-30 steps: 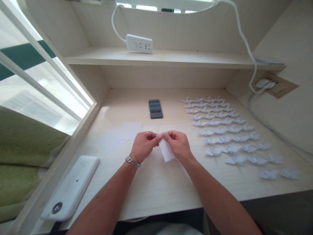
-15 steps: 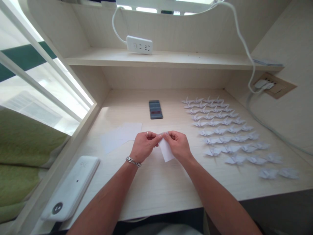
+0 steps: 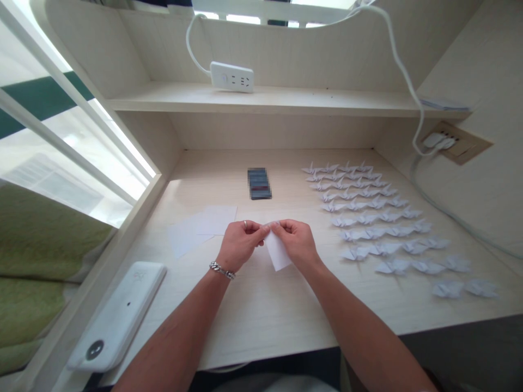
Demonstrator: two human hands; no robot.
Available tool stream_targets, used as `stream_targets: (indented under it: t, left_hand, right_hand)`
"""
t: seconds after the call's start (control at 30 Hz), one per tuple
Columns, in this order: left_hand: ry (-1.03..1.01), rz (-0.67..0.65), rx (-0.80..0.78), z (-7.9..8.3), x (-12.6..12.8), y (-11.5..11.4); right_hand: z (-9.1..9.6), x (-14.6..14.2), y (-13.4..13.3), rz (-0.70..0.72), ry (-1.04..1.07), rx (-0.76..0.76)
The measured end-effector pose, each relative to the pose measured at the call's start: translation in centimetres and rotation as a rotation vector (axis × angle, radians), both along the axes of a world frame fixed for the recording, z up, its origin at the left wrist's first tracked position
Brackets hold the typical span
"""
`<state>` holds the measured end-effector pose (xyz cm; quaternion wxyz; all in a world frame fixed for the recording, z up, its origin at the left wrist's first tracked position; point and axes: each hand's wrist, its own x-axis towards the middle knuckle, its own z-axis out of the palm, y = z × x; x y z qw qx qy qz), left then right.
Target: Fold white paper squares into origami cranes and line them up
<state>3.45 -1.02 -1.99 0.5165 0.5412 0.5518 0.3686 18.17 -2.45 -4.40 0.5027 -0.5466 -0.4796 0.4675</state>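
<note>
Both my hands meet over the middle of the pale wooden desk (image 3: 265,310) and pinch one small folded white paper (image 3: 278,254). My left hand (image 3: 240,243), with a ring and a wrist chain, grips the paper's top edge from the left. My right hand (image 3: 297,240) holds the same top edge from the right, and the paper hangs down below the fingers. Loose white paper sheets (image 3: 202,226) lie flat just left of my hands. Rows of several folded white paper cranes (image 3: 376,218) cover the desk to the right.
A dark phone (image 3: 259,183) lies behind my hands. A white flat device (image 3: 118,316) rests at the desk's left front corner. A white power strip (image 3: 231,76) sits on the shelf above, its cable running to a wall socket (image 3: 445,142) on the right. A window frame borders the left.
</note>
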Motion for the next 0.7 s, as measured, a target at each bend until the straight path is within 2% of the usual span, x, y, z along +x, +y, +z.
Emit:
stream_targets:
  t: [0.17,0.43,0.63,0.7]
  left_hand:
    - [0.018,-0.021,0.017,0.0,-0.1,0.1]
    - [-0.053,-0.034,-0.001,-0.3,-0.2,0.2]
    - [-0.04,-0.035,0.008,-0.5,-0.3,0.2]
    - [-0.028,-0.038,0.015,-0.5,-0.3,0.2]
  right_hand:
    - [-0.1,0.0,0.3,-0.041,0.065,-0.034]
    - [0.2,0.5,0.3,-0.017,0.043,-0.047]
    - [0.1,1.2,0.9,-0.011,0.237,-0.082]
    - [0.2,1.3,1.0,0.015,0.204,-0.064]
